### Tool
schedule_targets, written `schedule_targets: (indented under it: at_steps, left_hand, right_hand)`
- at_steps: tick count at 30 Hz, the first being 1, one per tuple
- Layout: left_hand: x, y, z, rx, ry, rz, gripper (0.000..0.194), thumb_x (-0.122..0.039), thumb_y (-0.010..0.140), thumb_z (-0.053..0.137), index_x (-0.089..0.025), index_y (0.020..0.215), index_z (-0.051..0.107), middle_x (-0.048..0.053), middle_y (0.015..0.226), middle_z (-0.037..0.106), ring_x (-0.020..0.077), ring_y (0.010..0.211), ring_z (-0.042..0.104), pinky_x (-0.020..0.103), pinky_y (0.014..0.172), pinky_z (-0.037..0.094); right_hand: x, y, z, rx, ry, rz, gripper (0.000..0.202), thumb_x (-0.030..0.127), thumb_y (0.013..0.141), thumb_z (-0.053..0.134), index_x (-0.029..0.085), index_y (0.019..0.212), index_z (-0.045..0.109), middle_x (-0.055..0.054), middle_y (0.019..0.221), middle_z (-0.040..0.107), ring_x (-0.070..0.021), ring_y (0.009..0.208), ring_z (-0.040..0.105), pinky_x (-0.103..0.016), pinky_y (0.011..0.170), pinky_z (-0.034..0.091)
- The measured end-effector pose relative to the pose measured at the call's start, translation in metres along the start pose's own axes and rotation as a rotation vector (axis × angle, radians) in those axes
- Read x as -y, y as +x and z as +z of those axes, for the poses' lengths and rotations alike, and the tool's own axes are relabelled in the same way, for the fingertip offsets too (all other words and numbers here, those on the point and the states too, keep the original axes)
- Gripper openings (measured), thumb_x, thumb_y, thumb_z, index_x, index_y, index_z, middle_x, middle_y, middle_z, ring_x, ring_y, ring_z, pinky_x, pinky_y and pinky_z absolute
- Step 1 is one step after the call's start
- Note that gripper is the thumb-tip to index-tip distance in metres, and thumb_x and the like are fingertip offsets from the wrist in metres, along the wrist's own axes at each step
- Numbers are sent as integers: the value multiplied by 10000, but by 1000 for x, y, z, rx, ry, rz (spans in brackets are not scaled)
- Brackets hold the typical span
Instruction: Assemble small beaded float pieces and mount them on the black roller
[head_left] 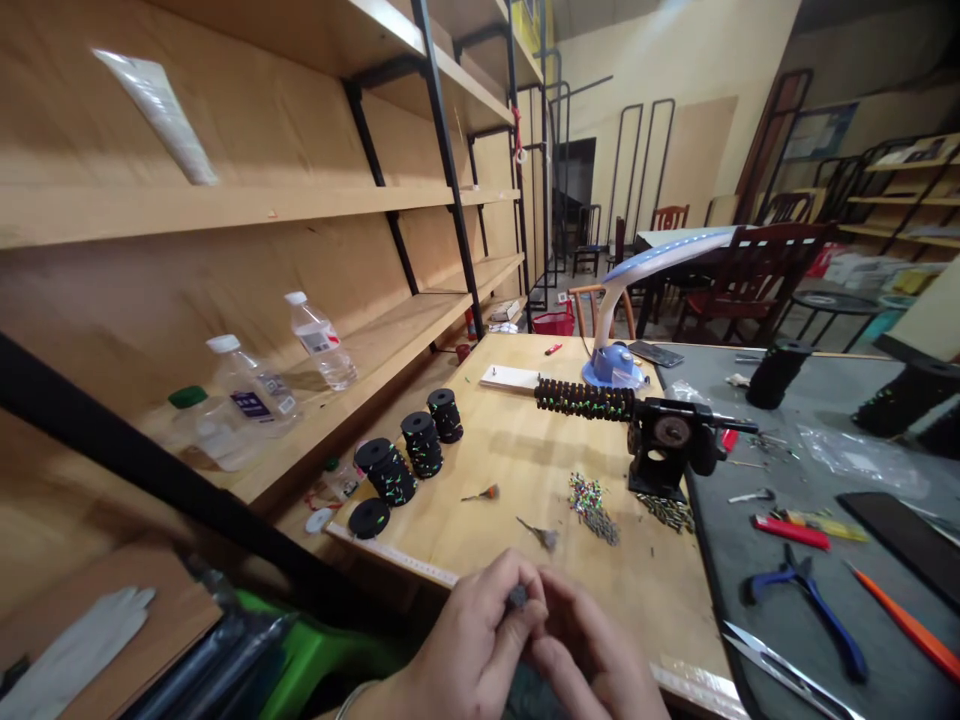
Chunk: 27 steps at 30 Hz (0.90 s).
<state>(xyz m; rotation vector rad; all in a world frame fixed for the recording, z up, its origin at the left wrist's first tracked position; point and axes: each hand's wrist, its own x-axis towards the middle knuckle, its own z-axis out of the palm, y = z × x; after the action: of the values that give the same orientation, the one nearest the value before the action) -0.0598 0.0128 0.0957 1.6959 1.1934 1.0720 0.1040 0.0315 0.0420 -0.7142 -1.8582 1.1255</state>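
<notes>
My left hand [469, 640] and my right hand [592, 655] meet at the near edge of a wooden board [525, 480]. Together they pinch a small dark grey piece [517, 597] between the fingertips; its shape is too small to tell. Just beyond the hands lie a small grey tuft [541, 533], an orange-tipped piece [484, 493] and a pile of tiny coloured bits [592, 505]. A black vise [664, 445] holds a long dark bar with green and orange flecks [585, 400].
Several black spools [409, 450] stand on the board's left side. Water bottles [255, 390] sit on the wooden shelf at left. Blue pliers [810, 590], scissors [787, 665], red and orange tools lie on the grey mat at right. A blue desk lamp [619, 350] stands behind.
</notes>
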Motion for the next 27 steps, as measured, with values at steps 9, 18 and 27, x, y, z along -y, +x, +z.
schedule_targets:
  at_steps: [9, 18, 27]
  left_hand:
    - [38, 8, 24, -45, -237, -297, 321, -480, 889, 517, -178, 782, 512, -58, 538, 425, 99, 496, 400, 229, 527, 326]
    - [79, -2, 49, -85, -677, -669, 280, -405, 745, 607, -197, 755, 420, -52, 643, 486, 58, 488, 393, 219, 464, 124]
    - [80, -2, 62, -112, -551, -603, 313, -452, 768, 631, -187, 730, 469, -25, 625, 540, 91, 528, 450, 226, 501, 292]
  right_hand:
    - [-40, -14, -2, -43, -25, 247, 324, 432, 918, 469, 195, 718, 564, 26, 568, 551, -118, 507, 499, -214, 507, 390]
    - [-64, -20, 11, -290, 483, 635, 502, 686, 705, 628, 203, 748, 500, 85, 398, 477, -68, 354, 330, -182, 391, 241]
    - [-77, -26, 16, -302, 550, 676, 516, 702, 687, 634, 205, 739, 505, 118, 311, 408, -58, 287, 277, -180, 360, 193]
